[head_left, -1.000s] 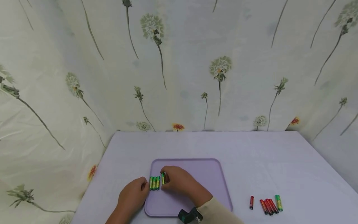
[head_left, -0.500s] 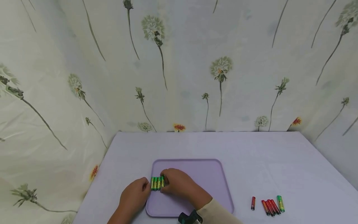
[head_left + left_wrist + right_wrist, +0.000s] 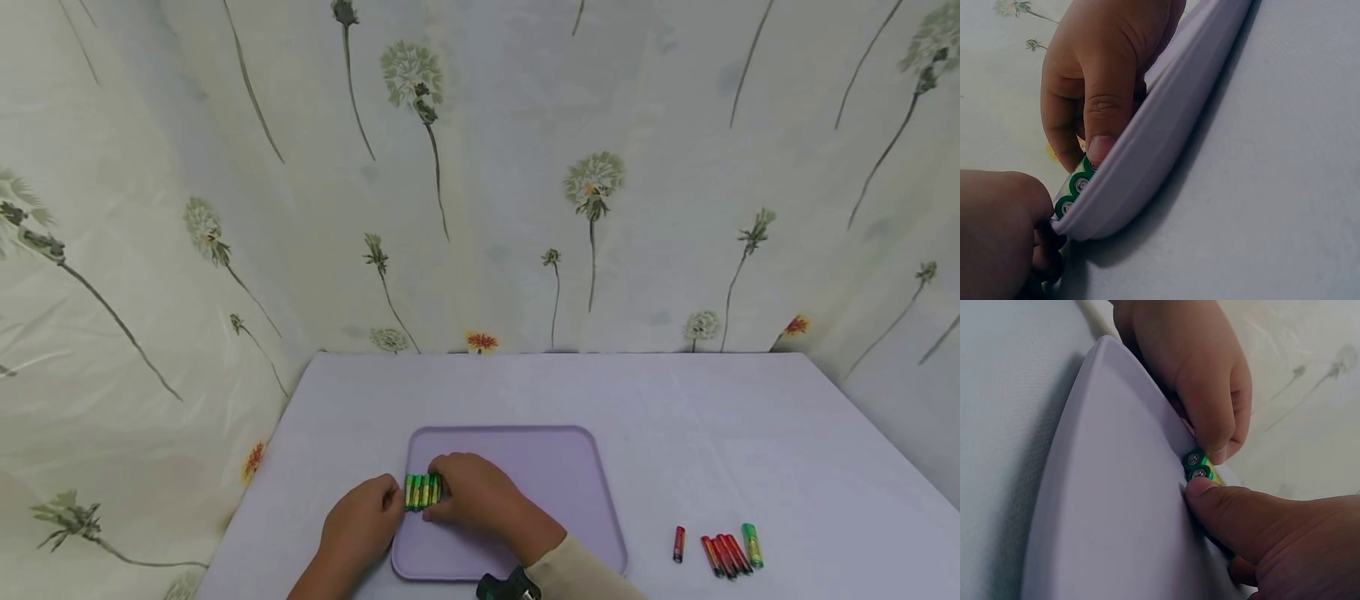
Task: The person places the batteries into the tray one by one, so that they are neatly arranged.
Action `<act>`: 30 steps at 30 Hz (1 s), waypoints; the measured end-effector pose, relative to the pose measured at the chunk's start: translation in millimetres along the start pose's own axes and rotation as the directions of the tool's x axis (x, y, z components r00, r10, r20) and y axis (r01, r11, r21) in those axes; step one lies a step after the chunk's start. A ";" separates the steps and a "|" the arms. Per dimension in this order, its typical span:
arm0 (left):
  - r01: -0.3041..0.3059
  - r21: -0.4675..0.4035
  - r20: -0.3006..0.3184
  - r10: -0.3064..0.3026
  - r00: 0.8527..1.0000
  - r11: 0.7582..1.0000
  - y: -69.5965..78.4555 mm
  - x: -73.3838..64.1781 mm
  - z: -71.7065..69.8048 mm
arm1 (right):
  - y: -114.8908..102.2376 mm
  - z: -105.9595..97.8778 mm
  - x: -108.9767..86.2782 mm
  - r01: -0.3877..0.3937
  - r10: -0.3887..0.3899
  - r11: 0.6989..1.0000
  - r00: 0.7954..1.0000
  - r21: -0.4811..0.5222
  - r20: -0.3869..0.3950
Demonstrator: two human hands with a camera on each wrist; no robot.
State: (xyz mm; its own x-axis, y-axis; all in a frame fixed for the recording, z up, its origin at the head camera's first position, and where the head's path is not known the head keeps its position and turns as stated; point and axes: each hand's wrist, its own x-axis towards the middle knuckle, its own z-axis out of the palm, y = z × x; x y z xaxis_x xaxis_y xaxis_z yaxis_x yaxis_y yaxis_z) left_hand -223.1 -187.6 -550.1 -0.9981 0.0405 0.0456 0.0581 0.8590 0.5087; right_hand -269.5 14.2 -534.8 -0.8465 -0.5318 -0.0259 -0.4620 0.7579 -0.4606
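Note:
Several green-and-yellow batteries (image 3: pixel 416 492) lie side by side at the left edge of a light purple tray (image 3: pixel 532 475). My right hand (image 3: pixel 480 500) reaches over the tray and pinches the rightmost battery (image 3: pixel 437 490) by its ends, close against the others. The right thumb (image 3: pixel 1210 495) covers one battery end in the right wrist view, beside two bare green ends (image 3: pixel 1194 459). At the tray's left rim, my left hand (image 3: pixel 363 517) has its fingers curled on the edge, right at the leftmost battery. The left wrist view shows the rim (image 3: pixel 1147 131) running into this hand (image 3: pixel 997 231).
On the white table (image 3: pixel 675 433), right of the tray, lie several red batteries (image 3: pixel 723 554), one red battery (image 3: pixel 678 544) apart from them, and a larger green battery (image 3: pixel 752 546). A flower-patterned cloth (image 3: pixel 495 167) rises behind the table and along both sides.
My right hand has brought its battery leftward, and the gap between it and the row has closed. The left hand stays at the tray's rim.

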 end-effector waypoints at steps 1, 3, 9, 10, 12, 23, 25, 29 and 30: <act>-0.003 0.000 -0.003 0.003 1.000 1.000 -0.1 -0.1 -0.3 | 0.0 0.1 0.0 -0.001 0.001 1.000 1.000 -0.001 -0.001; -0.011 0.000 -0.008 0.011 1.000 1.000 0.1 -0.3 -0.8 | 0.2 0.2 0.4 0.001 -0.001 1.000 1.000 0.000 -0.005; 0.019 -0.012 0.012 -0.019 1.000 1.000 0.6 -0.5 -0.8 | 2.4 2.1 1.4 0.030 -0.029 1.000 0.999 0.005 -0.026; 0.025 -0.015 0.016 -0.024 1.000 1.000 0.7 -0.5 -0.9 | 2.5 2.3 1.5 0.033 -0.033 0.999 0.999 0.004 -0.029; 0.025 -0.013 0.014 -0.024 1.000 1.000 0.3 -0.4 -0.7 | 2.6 2.2 1.6 0.035 -0.035 0.999 0.999 0.004 -0.028; 0.016 -0.006 -0.001 -0.016 1.000 1.000 -1.6 1.2 -1.2 | 1.4 1.4 1.7 0.033 -0.032 0.999 0.999 0.011 -0.029; 0.012 -0.011 -0.004 -0.012 1.000 1.000 -1.1 0.8 -1.1 | 2.3 1.8 1.3 0.032 -0.031 0.999 0.999 0.013 -0.026; 0.016 -0.011 0.005 -0.016 1.000 1.000 -1.5 0.7 0.9 | 4.2 1.7 -0.3 0.025 -0.025 0.999 1.000 0.032 -0.010; 0.013 -0.012 0.007 -0.013 1.000 1.000 -1.6 0.4 1.2 | 4.3 1.3 -0.9 0.022 -0.022 0.999 1.000 0.040 -0.005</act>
State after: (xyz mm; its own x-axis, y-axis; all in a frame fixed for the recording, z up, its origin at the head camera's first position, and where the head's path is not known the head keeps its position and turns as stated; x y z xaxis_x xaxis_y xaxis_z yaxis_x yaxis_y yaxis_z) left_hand -223.7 -188.3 -551.9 -0.9989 0.0326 0.0329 0.0449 0.8532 0.5197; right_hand -270.4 17.3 -537.9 -0.8376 -0.5461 -0.0114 -0.4694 0.7304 -0.4961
